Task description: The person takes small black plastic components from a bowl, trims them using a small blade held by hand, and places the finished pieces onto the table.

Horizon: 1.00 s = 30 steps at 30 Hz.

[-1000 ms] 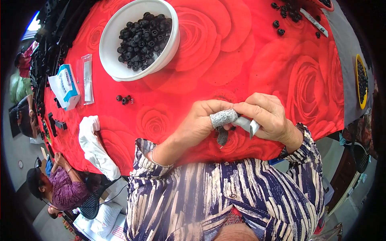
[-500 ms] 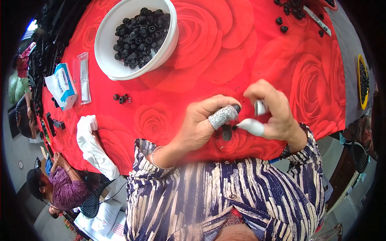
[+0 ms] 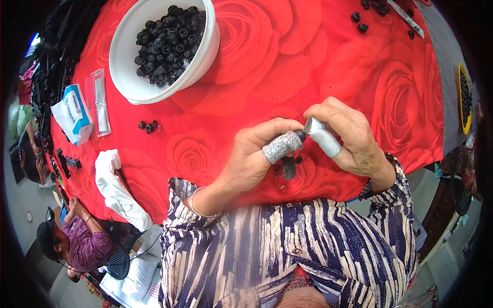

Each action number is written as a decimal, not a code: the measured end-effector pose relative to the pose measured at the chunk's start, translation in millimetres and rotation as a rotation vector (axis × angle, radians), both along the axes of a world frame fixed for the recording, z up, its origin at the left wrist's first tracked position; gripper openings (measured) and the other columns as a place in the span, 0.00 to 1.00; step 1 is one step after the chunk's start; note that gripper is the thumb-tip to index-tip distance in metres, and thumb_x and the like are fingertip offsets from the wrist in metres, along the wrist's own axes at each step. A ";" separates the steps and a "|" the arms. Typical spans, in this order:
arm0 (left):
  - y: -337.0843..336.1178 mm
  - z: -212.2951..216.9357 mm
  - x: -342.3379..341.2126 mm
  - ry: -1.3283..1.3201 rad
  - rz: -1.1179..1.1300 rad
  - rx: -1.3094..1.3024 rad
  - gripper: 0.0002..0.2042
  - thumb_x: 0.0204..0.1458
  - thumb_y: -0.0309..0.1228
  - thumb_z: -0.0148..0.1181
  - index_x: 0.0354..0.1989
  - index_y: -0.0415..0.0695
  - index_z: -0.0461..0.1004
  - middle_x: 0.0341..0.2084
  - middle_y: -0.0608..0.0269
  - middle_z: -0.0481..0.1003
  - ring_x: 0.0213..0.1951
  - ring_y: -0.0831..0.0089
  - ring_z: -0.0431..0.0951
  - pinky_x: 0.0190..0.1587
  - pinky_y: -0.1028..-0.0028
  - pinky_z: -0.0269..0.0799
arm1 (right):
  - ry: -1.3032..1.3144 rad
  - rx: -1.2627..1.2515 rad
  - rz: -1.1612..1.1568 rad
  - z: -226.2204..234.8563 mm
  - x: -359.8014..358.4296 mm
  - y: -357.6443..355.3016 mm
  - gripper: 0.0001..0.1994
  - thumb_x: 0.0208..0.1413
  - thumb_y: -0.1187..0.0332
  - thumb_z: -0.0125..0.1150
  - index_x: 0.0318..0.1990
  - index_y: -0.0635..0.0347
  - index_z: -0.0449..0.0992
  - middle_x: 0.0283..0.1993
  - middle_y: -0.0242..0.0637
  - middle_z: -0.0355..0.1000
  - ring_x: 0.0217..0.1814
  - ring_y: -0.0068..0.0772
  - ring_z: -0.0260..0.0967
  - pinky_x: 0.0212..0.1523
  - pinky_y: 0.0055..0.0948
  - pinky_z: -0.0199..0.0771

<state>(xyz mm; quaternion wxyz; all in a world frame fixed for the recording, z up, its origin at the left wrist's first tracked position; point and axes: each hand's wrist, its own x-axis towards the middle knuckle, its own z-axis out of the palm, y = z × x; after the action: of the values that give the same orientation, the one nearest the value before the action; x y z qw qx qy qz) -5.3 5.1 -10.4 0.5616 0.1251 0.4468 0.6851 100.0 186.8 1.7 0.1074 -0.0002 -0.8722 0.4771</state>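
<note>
My left hand [image 3: 251,154] pinches a small black round part [image 3: 301,136] between thumb and index finger. A speckled grey wrap covers its index finger, and a dark grey wrap another fingertip. Close on the right is my right hand [image 3: 352,136], its thumb in a white wrap. Index finger and thumb close on a small thin greyish piece [image 3: 308,124], blade-like and mostly hidden, beside the black part. A tiny black bit [image 3: 299,160] shows just below, over the red cloth.
A white bowl [image 3: 207,56] of black parts stands at upper left. Loose black parts [image 3: 149,127], a tissue pack [image 3: 77,114], a clear plastic case [image 3: 101,102] and a white cloth [image 3: 110,185] lie left. A yellow-rimmed tray [image 3: 461,100] is far right. Another person [image 3: 90,244] sits at left.
My right hand has come up against the black part, its thumb swinging up to meet the index finger. My left hand keeps its pinch. The whole view has shifted slightly.
</note>
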 end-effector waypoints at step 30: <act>-1.5 -5.3 -0.5 0.022 0.055 0.011 0.14 0.57 0.31 0.57 0.47 0.35 0.74 0.34 0.63 0.75 0.33 0.79 0.72 0.35 0.79 0.71 | 0.095 0.061 0.008 4.9 0.0 4.8 0.16 0.46 0.77 0.62 0.45 0.70 0.72 0.29 0.43 0.69 0.26 0.37 0.67 0.26 0.31 0.68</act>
<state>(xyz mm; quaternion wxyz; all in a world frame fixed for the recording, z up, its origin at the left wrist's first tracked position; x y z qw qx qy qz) -5.8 3.6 -15.8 0.5369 0.1234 0.4523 0.7014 100.0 191.6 6.6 0.1468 0.0292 -0.8802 0.4503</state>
